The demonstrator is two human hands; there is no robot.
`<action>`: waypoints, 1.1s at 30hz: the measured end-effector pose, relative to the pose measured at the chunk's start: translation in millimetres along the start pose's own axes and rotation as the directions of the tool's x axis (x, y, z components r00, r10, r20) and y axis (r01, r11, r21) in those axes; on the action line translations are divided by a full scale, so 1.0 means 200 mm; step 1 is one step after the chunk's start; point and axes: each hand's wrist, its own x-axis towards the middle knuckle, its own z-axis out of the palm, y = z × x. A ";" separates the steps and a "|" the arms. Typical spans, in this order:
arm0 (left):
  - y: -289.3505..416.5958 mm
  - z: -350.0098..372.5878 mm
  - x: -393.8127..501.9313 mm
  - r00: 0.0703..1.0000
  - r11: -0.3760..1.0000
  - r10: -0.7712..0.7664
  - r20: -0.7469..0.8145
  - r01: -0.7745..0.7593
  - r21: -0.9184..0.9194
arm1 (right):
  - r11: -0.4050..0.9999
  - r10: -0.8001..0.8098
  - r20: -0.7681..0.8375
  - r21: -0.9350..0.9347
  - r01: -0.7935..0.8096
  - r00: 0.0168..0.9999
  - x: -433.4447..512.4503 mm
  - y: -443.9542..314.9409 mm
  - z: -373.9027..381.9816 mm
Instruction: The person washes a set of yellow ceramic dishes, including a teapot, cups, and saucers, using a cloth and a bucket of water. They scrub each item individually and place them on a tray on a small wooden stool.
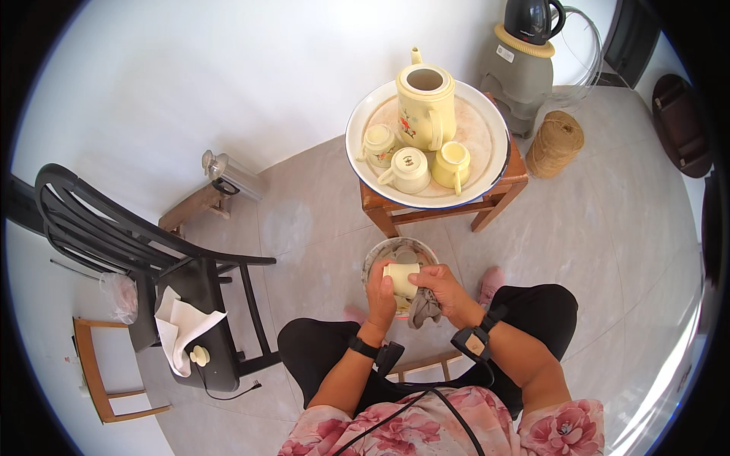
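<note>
Between my hands is a pale yellow ceramic cup (402, 279), tipped on its side over a bucket (372, 253) on the floor. My left hand (381, 293) grips the cup at its left end. A wet grey cloth (425, 309) hangs from my right hand (445, 288), whose fingers also press on the cup's right end. Beyond the bucket, a white enamel tray (356, 151) carries a lidless yellow teapot (426, 111) with a flower design. Three cups stand upside down there: a flowered cup (381, 147), a cream cup (408, 171) and a yellow cup (451, 165).
The tray rests on a wooden stool (502, 196). Left, a black chair (211, 325) holds a white cloth (181, 328), a pale lid (199, 355) and a plugged cord (228, 397). A twine spool (555, 145), an electric kettle (527, 23) on grey stacked stools and a metal flask (234, 174) stand farther off.
</note>
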 end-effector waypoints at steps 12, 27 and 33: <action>0.11 -0.13 0.01 0.712 0.636 -0.538 0.452 0.694 -0.337 | 0.464 -0.396 0.506 -0.611 0.642 0.767 -0.04 0.02 -0.04; 0.51 -0.27 0.11 0.901 0.595 0.313 0.300 -0.432 0.678 | 0.970 -0.139 -0.042 0.195 0.144 0.989 -0.09 0.03 -0.04; 0.69 -0.27 0.44 0.967 0.896 0.255 0.014 -0.242 0.373 | 0.987 -0.151 -0.047 0.047 0.153 0.987 -0.08 0.09 -0.03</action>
